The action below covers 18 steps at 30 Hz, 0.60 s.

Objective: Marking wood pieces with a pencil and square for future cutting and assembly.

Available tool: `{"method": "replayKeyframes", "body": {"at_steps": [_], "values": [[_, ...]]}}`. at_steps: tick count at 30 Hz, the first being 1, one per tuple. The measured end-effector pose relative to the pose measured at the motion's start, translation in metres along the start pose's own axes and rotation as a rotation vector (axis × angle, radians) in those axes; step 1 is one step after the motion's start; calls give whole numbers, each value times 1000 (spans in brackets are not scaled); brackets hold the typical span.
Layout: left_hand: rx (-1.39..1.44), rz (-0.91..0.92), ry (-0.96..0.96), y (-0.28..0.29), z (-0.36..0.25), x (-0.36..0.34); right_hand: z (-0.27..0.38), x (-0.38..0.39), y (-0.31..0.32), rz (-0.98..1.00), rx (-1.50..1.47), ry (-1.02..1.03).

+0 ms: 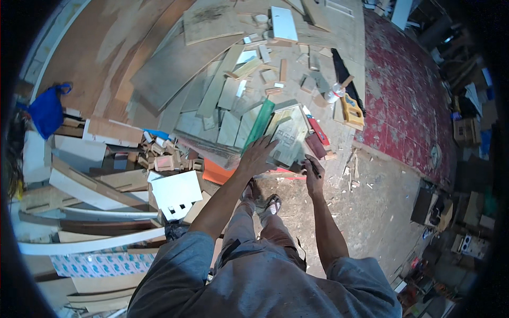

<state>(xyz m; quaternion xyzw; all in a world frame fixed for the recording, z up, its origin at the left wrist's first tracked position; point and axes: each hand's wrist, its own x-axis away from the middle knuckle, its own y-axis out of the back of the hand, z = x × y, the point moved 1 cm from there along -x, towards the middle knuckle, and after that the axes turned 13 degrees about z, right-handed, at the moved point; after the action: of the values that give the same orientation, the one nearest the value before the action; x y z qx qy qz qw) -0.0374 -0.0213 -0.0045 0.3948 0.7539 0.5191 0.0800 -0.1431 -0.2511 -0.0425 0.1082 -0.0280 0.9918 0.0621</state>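
Observation:
My left hand lies with fingers stretched out over the near left edge of a pale wooden board that has small rectangular shapes drawn on it. A green strip runs away from me just beyond those fingers. At the board's near right corner my right hand is closed around a slim dark pen-like stick; its exact kind is too small to make out. Right of the board are a long red tool and a dark red block.
A yellow saw-like handle and a clear jar stand at the worktop's right. Wood offcuts and a white panel cover the far side. Left are stacked boards and a white cut-out panel. Wood chips litter the floor.

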Motion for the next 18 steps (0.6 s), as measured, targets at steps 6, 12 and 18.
{"method": "replayKeyframes", "body": {"at_steps": [6,12,18], "values": [[36,-388,176,-17,36,21,-3,45,6,-47,61,-84],[86,-350,340,-17,37,24,-20,81,-1,-119,32,-148],[348,-304,434,-18,59,10,-18,87,-43,-156,3,-118]]}}
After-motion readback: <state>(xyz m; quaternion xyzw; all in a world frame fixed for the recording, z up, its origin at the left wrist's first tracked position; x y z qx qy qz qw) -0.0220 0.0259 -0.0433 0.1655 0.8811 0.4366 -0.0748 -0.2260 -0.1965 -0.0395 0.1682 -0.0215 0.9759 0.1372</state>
